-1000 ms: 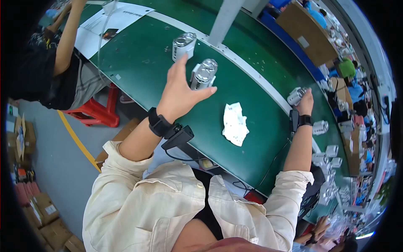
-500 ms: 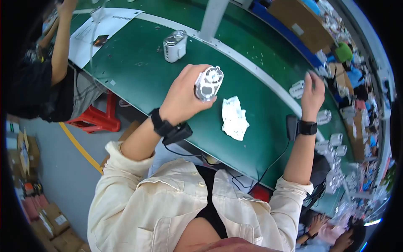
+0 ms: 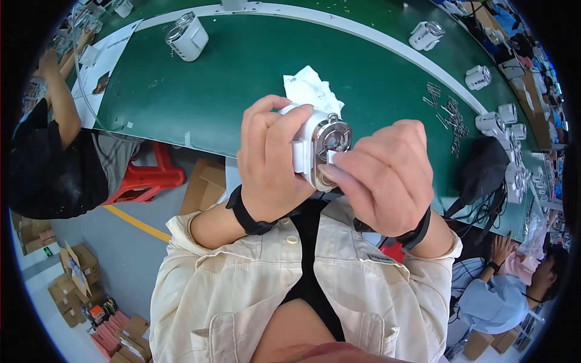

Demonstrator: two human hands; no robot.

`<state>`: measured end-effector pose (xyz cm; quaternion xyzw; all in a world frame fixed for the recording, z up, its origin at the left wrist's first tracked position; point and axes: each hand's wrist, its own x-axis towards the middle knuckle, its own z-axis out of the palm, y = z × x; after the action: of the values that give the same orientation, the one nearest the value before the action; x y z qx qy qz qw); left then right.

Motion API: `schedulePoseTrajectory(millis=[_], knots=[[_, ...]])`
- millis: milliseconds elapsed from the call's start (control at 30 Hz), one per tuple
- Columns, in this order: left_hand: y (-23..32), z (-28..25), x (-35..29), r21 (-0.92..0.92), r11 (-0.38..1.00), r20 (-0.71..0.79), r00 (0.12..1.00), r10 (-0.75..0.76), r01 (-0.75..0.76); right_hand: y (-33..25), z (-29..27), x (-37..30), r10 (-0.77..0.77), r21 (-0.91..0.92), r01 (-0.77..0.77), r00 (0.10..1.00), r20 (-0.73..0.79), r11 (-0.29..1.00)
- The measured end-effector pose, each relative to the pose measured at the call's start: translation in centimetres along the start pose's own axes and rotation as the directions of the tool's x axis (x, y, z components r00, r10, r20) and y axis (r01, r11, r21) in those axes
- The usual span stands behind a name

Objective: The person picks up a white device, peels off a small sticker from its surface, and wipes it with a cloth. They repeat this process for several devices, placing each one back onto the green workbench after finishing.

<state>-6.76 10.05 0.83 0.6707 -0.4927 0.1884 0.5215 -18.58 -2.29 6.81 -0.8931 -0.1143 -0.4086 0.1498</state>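
Note:
My left hand (image 3: 266,148) is wrapped round a white device (image 3: 307,134) with a rounded body and a shiny chrome oval face. It is held over the near edge of the green table, the face turned toward my right hand. My right hand (image 3: 390,175) is closed in a pinch at that face, with a small white piece (image 3: 331,156) between thumb and forefinger; its kind is too small to make out. Just beyond the device lies a crumpled white cloth or paper (image 3: 311,86), partly hidden by my left hand. A similar white device (image 3: 188,38) stands at the far left.
More white devices (image 3: 426,36) stand beyond the pale rail and along the right. Small metal pieces (image 3: 452,121) lie scattered at the right, near a black bag (image 3: 481,170) with cables. A person (image 3: 57,151) sits at the left by a red stool (image 3: 151,172); another person is at lower right.
My right hand has come in from the far right to the device's face and now pinches a small white piece. My left hand has brought the device nearer to me. The view has shifted.

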Motion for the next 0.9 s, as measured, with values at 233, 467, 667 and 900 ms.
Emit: schedulePoseTrajectory(millis=[233,467,667,900], knots=[[1.9,-0.7,0.0,-0.228,0.955,0.331,0.938,-0.107,0.190,0.1,-2.9,0.0,0.535,0.472,-0.602,0.795,0.285,0.644],[2.0,-0.5,-0.1,-0.187,0.965,0.331,0.936,-0.116,0.185,-0.3,-2.0,-0.7,0.477,0.244,-0.497,0.868,0.139,0.833],[2.1,-0.1,-0.1,-0.159,0.982,0.222,0.973,-0.063,0.100,-0.1,-1.3,-2.5,0.350,0.139,-0.359,0.933,0.087,0.923],[1.9,0.3,-0.4,-0.135,0.991,0.191,0.980,0.050,-0.025,1.1,-1.0,-2.3,0.583,0.744,-0.668,0.607,0.540,0.005]])
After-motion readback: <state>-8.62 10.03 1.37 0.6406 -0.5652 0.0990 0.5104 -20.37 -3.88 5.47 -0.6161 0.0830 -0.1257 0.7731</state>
